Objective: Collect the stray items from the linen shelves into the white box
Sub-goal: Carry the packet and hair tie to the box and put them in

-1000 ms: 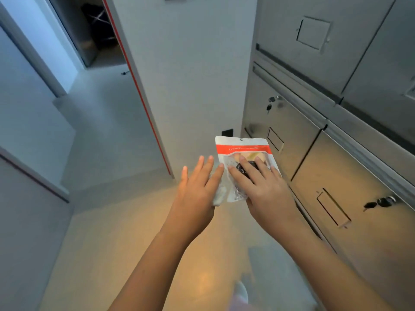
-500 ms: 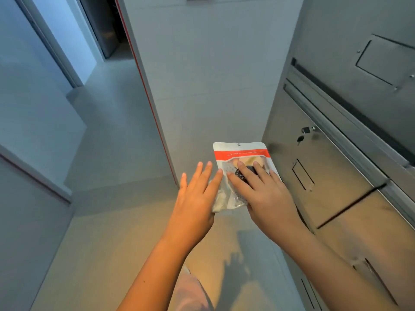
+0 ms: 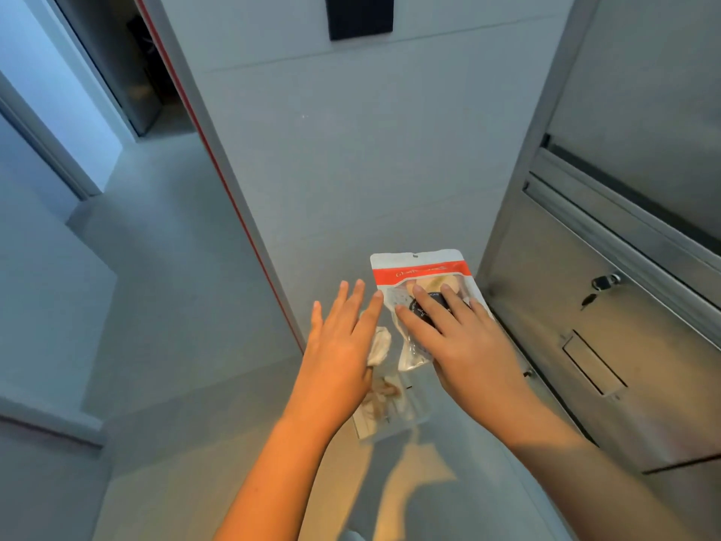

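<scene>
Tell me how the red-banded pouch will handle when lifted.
Probably floppy: the pouch wrinkles at its clear lower edge beside the right hand. Likely light, since one hand alone carries it. Its glossy film may slip; the left hand holds a clear bag.

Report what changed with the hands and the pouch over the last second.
The left hand has drawn left off the red-banded pouch, and a second clear packet now shows under it; whether it holds that one is unclear. The right hand keeps its grip on the pouch.
</scene>
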The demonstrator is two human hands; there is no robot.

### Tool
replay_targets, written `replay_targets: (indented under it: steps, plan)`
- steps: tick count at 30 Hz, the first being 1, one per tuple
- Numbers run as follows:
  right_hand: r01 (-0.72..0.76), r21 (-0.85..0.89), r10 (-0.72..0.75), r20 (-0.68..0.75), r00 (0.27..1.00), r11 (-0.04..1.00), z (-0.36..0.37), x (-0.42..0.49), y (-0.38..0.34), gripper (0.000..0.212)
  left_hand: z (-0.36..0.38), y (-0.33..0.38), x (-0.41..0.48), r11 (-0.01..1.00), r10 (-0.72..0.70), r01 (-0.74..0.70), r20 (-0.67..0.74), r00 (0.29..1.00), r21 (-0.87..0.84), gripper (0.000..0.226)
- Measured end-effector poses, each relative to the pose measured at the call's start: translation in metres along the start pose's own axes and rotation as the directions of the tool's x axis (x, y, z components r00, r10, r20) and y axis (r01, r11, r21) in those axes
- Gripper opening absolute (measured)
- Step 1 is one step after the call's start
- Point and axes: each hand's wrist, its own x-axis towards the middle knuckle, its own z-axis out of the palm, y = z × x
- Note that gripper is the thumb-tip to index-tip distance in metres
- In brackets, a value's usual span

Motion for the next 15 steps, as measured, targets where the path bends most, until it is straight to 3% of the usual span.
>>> replay_targets:
  steps: [7, 11, 15]
  plan:
    - [0.011, 0.018, -0.012, 0.034, 0.999, 1.0, 0.037, 0.03, 0.031, 0.07, 0.021, -0.013, 0.04, 0.998, -0.039, 0.04, 0.026, 0.999, -0.057, 0.08]
    - [0.083, 0.03, -0.083, 0.0, 0.997, 0.996, 0.058, 0.042, 0.061, 0.044, 0.036, -0.009, 0.065, 0.992, -0.115, 0.114, -0.016, 0.993, -0.049, 0.08]
    - [0.144, 0.085, -0.145, 0.008, 0.989, 0.986, 0.082, 0.056, 0.091, 0.055, 0.055, 0.003, 0.088, 0.976, -0.208, 0.206, -0.029, 0.978, -0.066, 0.083]
